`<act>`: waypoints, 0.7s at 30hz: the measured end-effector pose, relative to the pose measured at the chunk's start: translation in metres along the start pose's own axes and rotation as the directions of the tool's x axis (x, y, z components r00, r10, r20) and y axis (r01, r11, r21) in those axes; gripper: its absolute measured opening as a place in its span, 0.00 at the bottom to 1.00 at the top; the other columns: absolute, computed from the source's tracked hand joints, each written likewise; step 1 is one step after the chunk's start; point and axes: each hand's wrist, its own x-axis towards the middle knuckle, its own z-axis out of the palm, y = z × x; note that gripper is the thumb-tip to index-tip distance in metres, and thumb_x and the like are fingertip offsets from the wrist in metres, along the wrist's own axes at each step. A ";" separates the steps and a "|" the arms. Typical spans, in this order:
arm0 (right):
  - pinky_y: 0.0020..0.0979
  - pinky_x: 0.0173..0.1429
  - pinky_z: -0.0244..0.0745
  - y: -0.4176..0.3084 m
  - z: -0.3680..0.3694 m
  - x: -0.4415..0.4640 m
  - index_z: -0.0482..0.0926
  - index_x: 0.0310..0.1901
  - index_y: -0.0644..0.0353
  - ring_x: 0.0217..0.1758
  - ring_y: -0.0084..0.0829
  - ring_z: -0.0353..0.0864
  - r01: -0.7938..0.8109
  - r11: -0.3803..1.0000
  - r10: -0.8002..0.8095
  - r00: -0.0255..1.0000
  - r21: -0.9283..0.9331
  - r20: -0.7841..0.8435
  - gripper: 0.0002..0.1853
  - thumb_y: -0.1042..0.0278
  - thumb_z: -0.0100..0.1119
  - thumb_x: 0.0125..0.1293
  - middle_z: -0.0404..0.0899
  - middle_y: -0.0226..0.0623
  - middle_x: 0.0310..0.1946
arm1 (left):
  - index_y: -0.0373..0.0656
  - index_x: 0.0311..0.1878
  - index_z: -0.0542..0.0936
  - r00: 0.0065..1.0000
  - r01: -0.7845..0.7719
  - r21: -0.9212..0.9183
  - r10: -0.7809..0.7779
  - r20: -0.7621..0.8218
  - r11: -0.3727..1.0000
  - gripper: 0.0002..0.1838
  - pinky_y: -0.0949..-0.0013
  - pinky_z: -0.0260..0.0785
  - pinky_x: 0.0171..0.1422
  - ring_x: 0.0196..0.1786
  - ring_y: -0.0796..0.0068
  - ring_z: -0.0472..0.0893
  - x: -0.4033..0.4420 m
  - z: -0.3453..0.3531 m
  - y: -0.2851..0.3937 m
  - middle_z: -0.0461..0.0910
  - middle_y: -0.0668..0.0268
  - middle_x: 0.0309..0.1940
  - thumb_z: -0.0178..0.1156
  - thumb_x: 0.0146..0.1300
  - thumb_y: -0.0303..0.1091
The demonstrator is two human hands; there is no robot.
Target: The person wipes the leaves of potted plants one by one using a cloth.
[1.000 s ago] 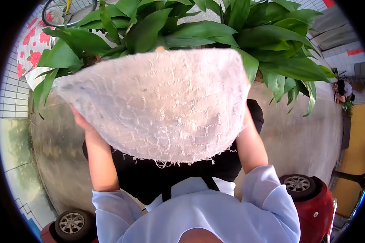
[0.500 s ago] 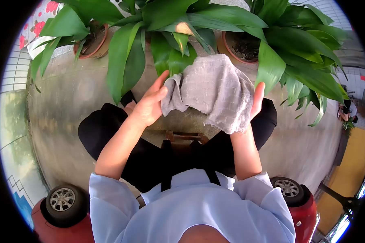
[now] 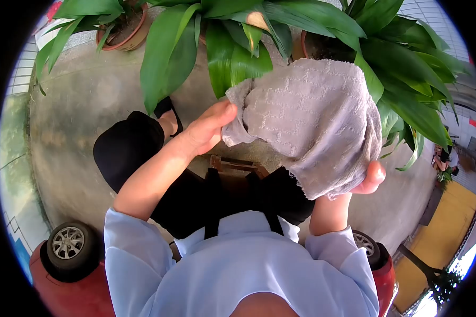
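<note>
Above floor [image 3: 79, 127], near potted plants [image 3: 172, 61]: cloth [image 3: 307, 111] suspended, partly spread, folds remaining. Left hand [image 3: 209, 128]: closed, pinching left end. Right hand [image 3: 369, 179]: curled on lower-right edge, fingers partly hidden.

Cloth [image 3: 312, 121], at the left fingers [image 3: 226, 110] and right fingers [image 3: 374, 175]: woven fabric, matt, roughened by raised ridges, frayed into threads along its lower edge.
Leaves [image 3: 175, 58], beyond the left fingers: smooth, waxy, softly glossy.
Flowerpot [image 3: 137, 39], farther beyond the left fingers: matt, clay or plastic, cannot tell which.
Stool [image 3: 238, 165], between and below both sets of fingers: wood, dull finish.
Floor [image 3: 69, 100], left of the left fingers: concrete, matt, mottled.
Shirt [image 3: 248, 259], below both sets of fingers: thin, smooth cloth, faint sheen.
Car [image 3: 84, 293], far below the left fingers: glossy paint.
Wheel hub [image 3: 68, 243], just above that paint: metallic-looking, smooth spokes.
</note>
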 end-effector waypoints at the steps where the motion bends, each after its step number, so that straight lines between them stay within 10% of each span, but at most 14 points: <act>1: 0.42 0.65 0.62 -0.004 0.005 0.001 0.56 0.65 0.73 0.61 0.47 0.68 -0.035 0.993 0.032 0.999 -0.114 -0.026 0.46 0.52 0.59 0.48 0.66 0.55 0.60 | 0.33 0.67 0.58 0.999 -0.010 0.124 0.016 -0.046 0.992 0.40 0.64 0.58 0.68 0.63 0.68 0.67 0.002 0.001 0.004 0.67 0.57 0.62 0.59 0.61 0.52; 3: 0.41 0.64 0.63 -0.009 0.012 0.000 0.57 0.64 0.74 0.60 0.47 0.69 -0.085 0.973 0.076 0.996 -0.213 -0.050 0.47 0.54 0.59 0.44 0.67 0.55 0.59 | 0.31 0.64 0.62 0.988 -0.013 0.361 0.068 -0.141 0.932 0.35 0.65 0.60 0.66 0.61 0.70 0.70 0.002 0.007 0.013 0.71 0.57 0.58 0.59 0.62 0.45; 9: 0.41 0.67 0.60 -0.019 0.007 -0.009 0.56 0.64 0.76 0.62 0.49 0.67 -0.002 0.991 0.019 0.992 -0.137 0.127 0.46 0.54 0.55 0.46 0.65 0.57 0.61 | 0.32 0.48 0.75 0.949 -0.065 -0.025 0.054 -0.310 0.998 0.17 0.69 0.61 0.60 0.53 0.78 0.73 -0.002 -0.016 0.013 0.77 0.65 0.47 0.59 0.62 0.34; 12: 0.42 0.67 0.59 -0.033 -0.018 -0.006 0.56 0.64 0.75 0.63 0.49 0.66 -0.014 0.997 0.011 0.999 -0.075 -0.044 0.43 0.56 0.53 0.49 0.65 0.56 0.61 | 0.34 0.45 0.76 0.915 -0.074 0.181 0.139 -0.379 0.981 0.14 0.72 0.66 0.50 0.42 0.80 0.76 0.001 0.004 0.014 0.79 0.67 0.39 0.58 0.63 0.35; 15: 0.45 0.68 0.59 -0.032 -0.020 -0.002 0.57 0.65 0.71 0.64 0.49 0.65 -0.061 0.964 0.028 0.991 -0.260 -0.130 0.38 0.60 0.50 0.54 0.64 0.53 0.62 | 0.36 0.41 0.76 0.870 0.080 0.829 0.368 -0.329 0.553 0.12 0.71 0.66 0.35 0.29 0.80 0.74 -0.001 -0.013 0.002 0.79 0.63 0.27 0.56 0.66 0.37; 21: 0.38 0.63 0.64 -0.014 -0.034 -0.003 0.63 0.62 0.67 0.59 0.40 0.69 -0.393 0.823 0.198 0.875 -0.410 -0.441 0.29 0.66 0.50 0.58 0.70 0.44 0.57 | 0.37 0.33 0.71 0.716 0.051 0.990 0.686 -0.127 0.130 0.12 0.63 0.64 0.25 0.19 0.57 0.73 0.000 0.003 0.026 0.71 0.53 0.16 0.54 0.67 0.37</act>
